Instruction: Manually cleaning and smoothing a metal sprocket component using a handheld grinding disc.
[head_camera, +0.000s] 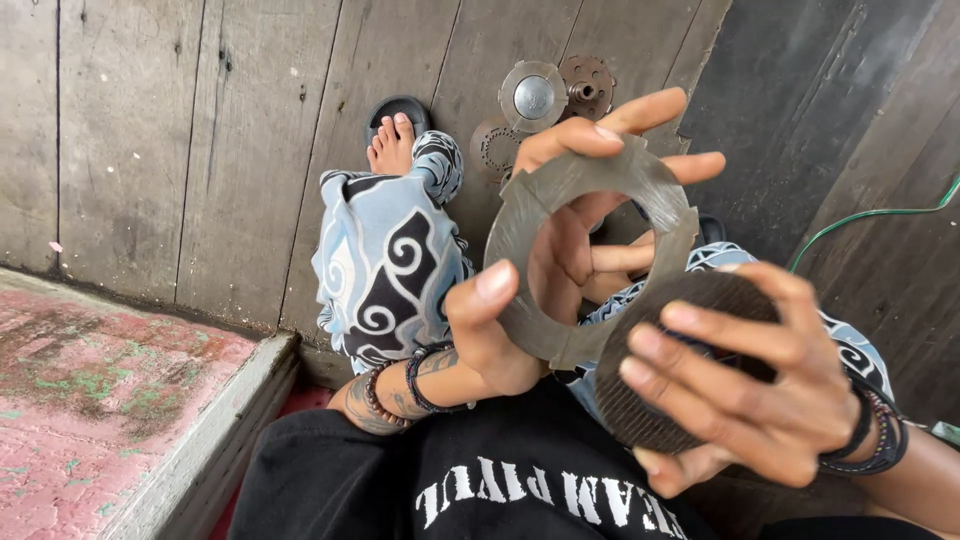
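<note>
My left hand (560, 250) holds up a flat grey metal ring plate (520, 215) with notched tabs on its rim, thumb on the near face and fingers behind and over the top edge. My right hand (740, 390) grips a dark round friction disc (625, 405) with a fine grooved surface, fingers spread across its face. The disc overlaps the ring's lower right edge. Both are held above my lap, over patterned blue trousers (385, 265).
On the wooden plank floor beyond my bare foot (392, 145) lie several round metal parts: a hub with a shiny centre (533, 97), a rusty toothed plate (587, 85), and a ring (492, 145). A green cable (860, 215) runs at right. A concrete step (100, 400) lies left.
</note>
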